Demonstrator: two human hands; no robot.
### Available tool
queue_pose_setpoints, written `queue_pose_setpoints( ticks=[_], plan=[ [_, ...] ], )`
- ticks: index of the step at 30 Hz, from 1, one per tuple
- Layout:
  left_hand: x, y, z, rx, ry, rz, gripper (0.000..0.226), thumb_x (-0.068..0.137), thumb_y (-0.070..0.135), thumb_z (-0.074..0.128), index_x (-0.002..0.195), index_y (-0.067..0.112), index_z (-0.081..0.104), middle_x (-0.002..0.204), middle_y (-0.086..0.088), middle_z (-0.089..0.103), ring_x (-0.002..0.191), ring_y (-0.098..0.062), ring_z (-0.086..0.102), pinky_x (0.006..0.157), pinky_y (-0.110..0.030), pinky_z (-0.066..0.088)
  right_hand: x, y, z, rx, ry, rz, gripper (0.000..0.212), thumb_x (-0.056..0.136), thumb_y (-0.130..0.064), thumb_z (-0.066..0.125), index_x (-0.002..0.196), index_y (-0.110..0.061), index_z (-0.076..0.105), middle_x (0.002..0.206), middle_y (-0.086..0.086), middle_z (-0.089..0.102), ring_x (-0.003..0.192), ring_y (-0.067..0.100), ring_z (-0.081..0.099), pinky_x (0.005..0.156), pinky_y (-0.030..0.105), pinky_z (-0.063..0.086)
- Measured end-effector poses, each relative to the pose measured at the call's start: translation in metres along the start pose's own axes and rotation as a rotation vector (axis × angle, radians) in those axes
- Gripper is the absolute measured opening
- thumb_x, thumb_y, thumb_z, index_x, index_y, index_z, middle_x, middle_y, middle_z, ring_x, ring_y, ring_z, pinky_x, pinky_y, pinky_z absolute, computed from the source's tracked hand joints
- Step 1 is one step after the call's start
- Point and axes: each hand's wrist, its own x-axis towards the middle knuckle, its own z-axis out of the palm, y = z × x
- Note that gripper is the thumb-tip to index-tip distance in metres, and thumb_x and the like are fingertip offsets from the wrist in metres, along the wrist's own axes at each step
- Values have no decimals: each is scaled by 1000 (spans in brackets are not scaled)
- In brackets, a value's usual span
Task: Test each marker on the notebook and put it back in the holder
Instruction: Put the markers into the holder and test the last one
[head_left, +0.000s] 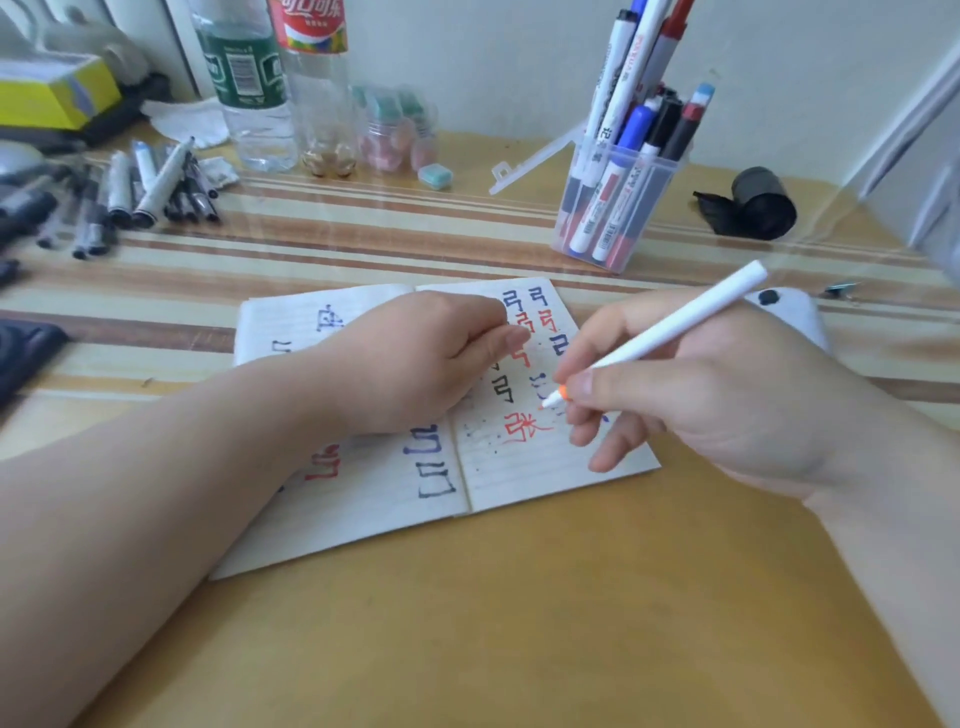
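Ink marks in red, blue and black are covering the open notebook (545, 478), which is lying near the middle of the counter (519, 623). The person's right hand (701, 395) is holding a white marker (670, 332) in a pinching grip low on its barrel, and the orange tip is meeting the right page just beside a red character. The left hand (415, 364) is resting across the notebook's fold, fingers loosely curled, its grip grasping nothing. The clear holder (571, 244), crowded with upright markers, is standing toward the counter's far right, apart from the notebook. Loose pens (130, 192) are lying heaped at the far left edge, with two bottles (249, 88) standing near them.
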Motion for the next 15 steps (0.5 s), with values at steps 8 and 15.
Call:
queue_pose_setpoints(
  ticks=[8,15],
  plan=[
    [1,-5,7,23,18,79,39,98,50,49,70,23,50,58,8,49,58,-7,47,56,-32,36,6,9,16,-38,-83,47,4,76,-9,72,76,-9,68,62,15,65,57,29,70,54,42,59],
    [4,-5,11,7,58,122,41,96,49,54,64,27,42,52,10,43,53,-6,42,51,-28,30,12,16,19,-81,-73,32,8,79,-8,71,72,-10,67,57,12,62,47,28,63,45,35,52]
  ],
)
